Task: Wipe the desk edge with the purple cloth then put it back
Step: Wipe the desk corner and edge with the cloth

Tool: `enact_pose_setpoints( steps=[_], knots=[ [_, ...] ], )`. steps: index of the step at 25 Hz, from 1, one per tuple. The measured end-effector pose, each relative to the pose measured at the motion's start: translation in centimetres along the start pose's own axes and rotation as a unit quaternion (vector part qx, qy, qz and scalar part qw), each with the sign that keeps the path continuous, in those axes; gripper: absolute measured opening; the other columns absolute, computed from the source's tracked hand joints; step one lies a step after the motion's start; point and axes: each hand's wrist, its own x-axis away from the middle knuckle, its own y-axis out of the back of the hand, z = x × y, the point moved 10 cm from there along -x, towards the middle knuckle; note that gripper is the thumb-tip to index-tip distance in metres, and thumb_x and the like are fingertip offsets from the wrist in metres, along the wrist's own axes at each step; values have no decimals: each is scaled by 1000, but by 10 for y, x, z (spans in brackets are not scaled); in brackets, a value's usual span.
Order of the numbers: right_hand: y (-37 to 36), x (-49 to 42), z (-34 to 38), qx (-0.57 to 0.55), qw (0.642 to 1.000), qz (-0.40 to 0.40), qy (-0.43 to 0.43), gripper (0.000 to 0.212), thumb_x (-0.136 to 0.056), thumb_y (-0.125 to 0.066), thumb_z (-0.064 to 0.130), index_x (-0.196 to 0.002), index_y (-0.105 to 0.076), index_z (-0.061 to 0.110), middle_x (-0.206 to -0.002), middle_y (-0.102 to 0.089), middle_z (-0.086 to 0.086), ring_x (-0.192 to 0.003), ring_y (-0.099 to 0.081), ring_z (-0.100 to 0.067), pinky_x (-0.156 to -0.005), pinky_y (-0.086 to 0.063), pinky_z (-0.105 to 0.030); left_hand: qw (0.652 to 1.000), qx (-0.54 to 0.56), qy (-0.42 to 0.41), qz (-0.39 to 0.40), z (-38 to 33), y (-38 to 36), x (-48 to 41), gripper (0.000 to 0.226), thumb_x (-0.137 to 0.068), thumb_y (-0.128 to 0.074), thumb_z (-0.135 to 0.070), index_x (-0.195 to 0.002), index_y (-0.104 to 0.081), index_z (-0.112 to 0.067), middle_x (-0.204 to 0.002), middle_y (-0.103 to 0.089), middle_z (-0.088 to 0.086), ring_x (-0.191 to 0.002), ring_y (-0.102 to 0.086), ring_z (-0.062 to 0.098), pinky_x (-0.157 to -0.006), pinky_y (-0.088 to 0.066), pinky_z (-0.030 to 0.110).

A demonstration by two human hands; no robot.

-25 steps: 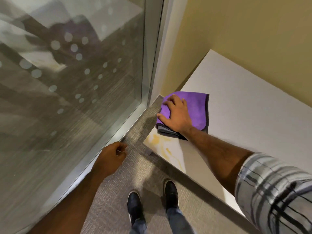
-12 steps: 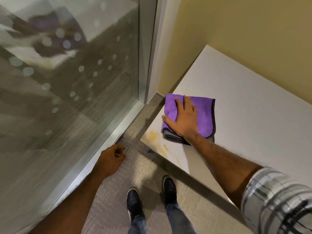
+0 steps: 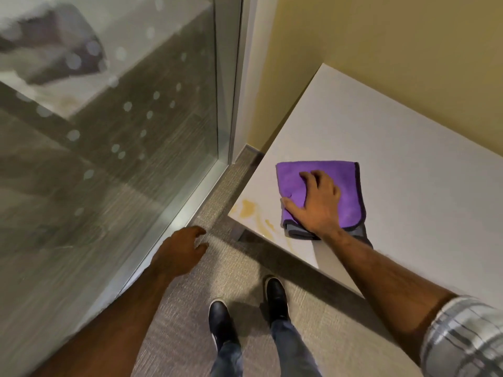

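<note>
A folded purple cloth [image 3: 294, 183] with a grey underside lies on the white desk [image 3: 394, 159], near its left front corner. My right hand [image 3: 317, 205] presses flat on the cloth, fingers curled over its top and thumb along its left side. A yellowish stain [image 3: 249, 208] marks the desk corner just left of the cloth, trailing toward the front edge. My left hand [image 3: 181, 254] hangs over the carpet beside the glass wall, holding nothing, fingers loosely apart.
A tall glass wall [image 3: 109, 159] with a metal frame runs along the left. A yellow wall [image 3: 381, 44] backs the desk. Grey carpet [image 3: 239, 270] fills the narrow gap between glass and desk, where my two black shoes [image 3: 275, 297] stand.
My right hand has slid the cloth to the right and inward, away from the left edge. My left hand's fingers have loosened from a curl.
</note>
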Motion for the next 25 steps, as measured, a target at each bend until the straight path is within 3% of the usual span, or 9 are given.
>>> enact_pose_setpoints(
  steps=[3, 7, 9, 12, 15, 20, 22, 25],
  knots=[
    [2, -6, 24, -5, 1000, -14, 11, 60, -79, -52, 64, -119, -54, 20, -115, -54, -6, -105, -49, -26, -87, -38, -42, 997, -62, -42, -10, -2, -1, 1, 57, -91, -58, -42, -142, -44, -19, -146, -50, 7, -132, -48, 25, -108, -37, 41],
    [-1, 42, 52, -57, 988, 12, 143, 44, -79, -53, 59, -106, -55, 24, -100, -54, 1, -92, -48, -19, -78, -35, -37, 983, -152, -92, -43, -20, 1, 2, 72, -89, -53, -55, -149, -31, -20, -157, -35, 11, -144, -33, 27, -117, -28, 51],
    [2, 63, 35, -56, 984, 34, 169, 42, -81, -50, 58, -105, -57, 24, -98, -55, 1, -91, -50, -21, -78, -36, -38, 976, -178, -107, -71, -32, 6, 3, 77, -87, -50, -62, -149, -29, -21, -158, -32, 12, -146, -29, 28, -117, -25, 54],
    [15, 48, -6, -46, 997, -11, 61, 49, -84, -46, 61, -108, -60, 21, -102, -58, -4, -96, -51, -27, -76, -26, -33, 962, -222, -119, -101, -39, 10, 1, 89, -81, -43, -76, -149, -28, -21, -159, -29, 14, -147, -27, 29, -115, -21, 58],
    [7, 24, 0, -12, 999, -28, -23, 50, -87, -44, 59, -112, -58, 18, -108, -58, -10, -101, -50, -31, -78, -26, -37, 967, -219, -87, -102, -30, 3, -2, 96, -77, -41, -82, -151, -24, -22, -161, -23, 13, -148, -24, 30, -115, -17, 60],
    [1, 84, 38, -19, 984, 38, 172, 46, -89, -43, 59, -111, -57, 21, -101, -55, -4, -92, -49, -25, -77, -33, -38, 977, -191, -51, -78, -38, -30, 30, 95, -80, -40, -79, -152, -25, -19, -162, -22, 13, -150, -19, 29, -117, -14, 60],
    [14, 96, 2, -18, 992, 18, 123, 47, -91, -44, 59, -112, -59, 20, -102, -57, -6, -94, -51, -26, -78, -35, -39, 974, -187, -63, -111, -49, -23, 47, 93, -82, -34, -79, -148, -35, -14, -158, -32, 16, -146, -30, 32, -114, -21, 61],
    [22, 90, -37, -14, 999, -18, -41, 45, -95, -45, 54, -113, -59, 14, -109, -60, -12, -101, -52, -31, -85, -39, -44, 970, -170, -67, -163, -51, -8, 70, 90, -83, -30, -77, -146, -39, -14, -156, -35, 16, -144, -34, 31, -114, -23, 60]
  ],
)
